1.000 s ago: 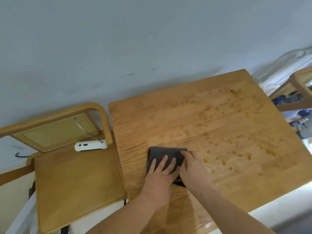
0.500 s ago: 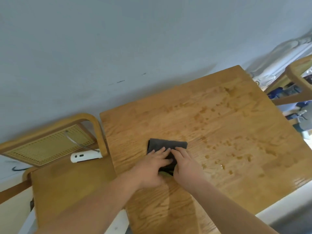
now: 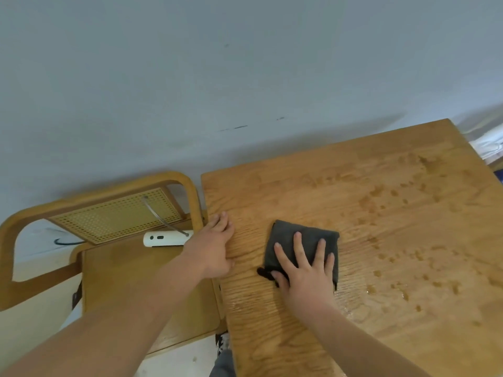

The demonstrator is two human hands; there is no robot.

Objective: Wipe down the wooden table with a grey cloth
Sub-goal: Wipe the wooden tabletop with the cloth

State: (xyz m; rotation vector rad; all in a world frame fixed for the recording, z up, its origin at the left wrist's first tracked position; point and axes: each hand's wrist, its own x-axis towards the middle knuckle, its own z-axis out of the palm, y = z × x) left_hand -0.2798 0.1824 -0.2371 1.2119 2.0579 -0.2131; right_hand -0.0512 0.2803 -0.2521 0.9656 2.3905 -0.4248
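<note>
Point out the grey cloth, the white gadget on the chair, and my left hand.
grey cloth (image 3: 310, 231): head view, bare upper part of the fabric.
white gadget (image 3: 166, 238): head view, middle of its body.
left hand (image 3: 215, 248): head view, back of the hand.

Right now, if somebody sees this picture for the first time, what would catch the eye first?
First, the right hand pressing flat on the folded grey cloth near the left part of the wooden table. Then the wet drops scattered to the right of the cloth, not yet wiped. The left hand rests at the table's left edge, beside a wooden chair carrying a white device.
</note>
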